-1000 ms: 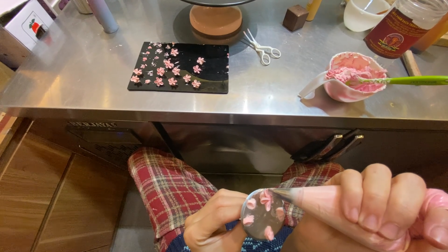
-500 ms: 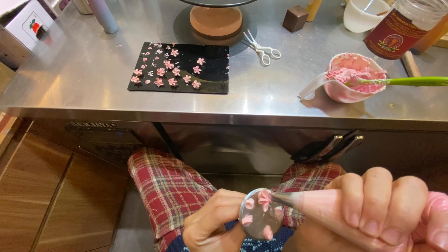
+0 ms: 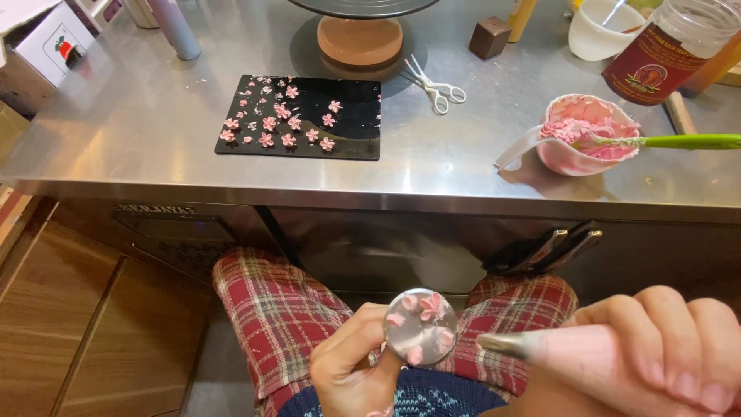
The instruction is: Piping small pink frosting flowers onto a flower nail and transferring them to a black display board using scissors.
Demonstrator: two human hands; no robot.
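While my left hand (image 3: 351,371) pinches the stem of a round metal flower nail (image 3: 421,326) low over my plaid lap, several small pink icing flowers sit on its head. My right hand (image 3: 656,355) is closed around a pink piping bag (image 3: 594,359), its metal tip (image 3: 502,345) just beside the nail, apart from it. Farther off on the steel counter (image 3: 139,131) lie a black board (image 3: 351,135) of pink flowers, white scissors (image 3: 436,85) and a bowl (image 3: 575,135) of pink icing.

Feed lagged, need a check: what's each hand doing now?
Left hand: closed, holding the round metal flower nail.
Right hand: closed around the pink piping bag.
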